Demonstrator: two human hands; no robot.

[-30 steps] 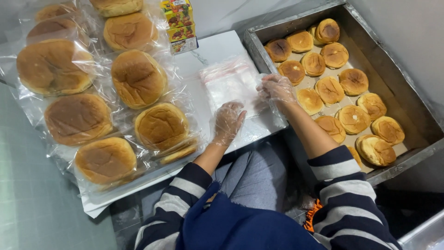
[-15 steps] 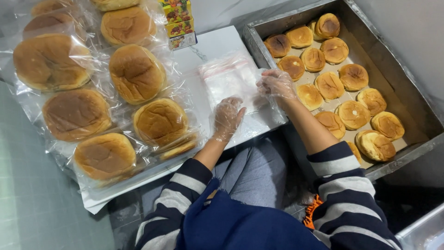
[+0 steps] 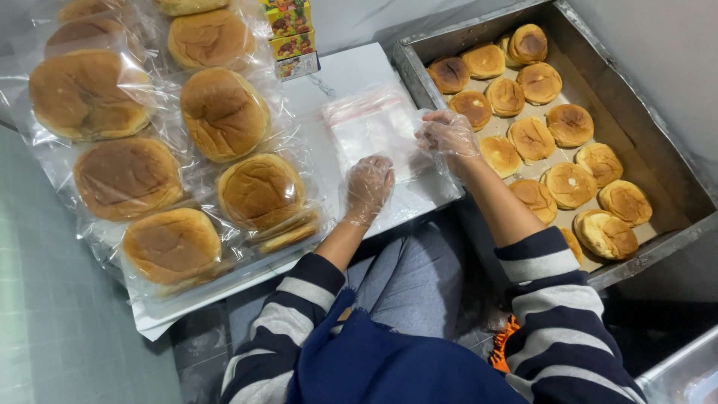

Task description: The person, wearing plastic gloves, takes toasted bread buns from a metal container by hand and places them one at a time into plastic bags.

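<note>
Both my hands wear thin clear plastic gloves. My left hand [image 3: 368, 187] rests fingers-down on the near edge of a stack of clear plastic bags [image 3: 372, 127] lying on a white board [image 3: 351, 75]. At the stack's right edge my right hand [image 3: 447, 135] pinches a bag. To the right, a deep metal tray [image 3: 677, 179] holds several round golden buns [image 3: 532, 138]. On the left lie several bagged buns [image 3: 224, 112], sealed in clear plastic.
A small colourful printed box [image 3: 288, 34] stands at the board's far edge. The board sits over my lap, with a grey tiled floor [image 3: 52, 329] to the left and a pale wall behind the tray. A metal edge [image 3: 684, 370] shows at bottom right.
Both hands stay on the bag stack; my right hand has shifted slightly along its right edge, gathering the plastic. The view has drifted a little.
</note>
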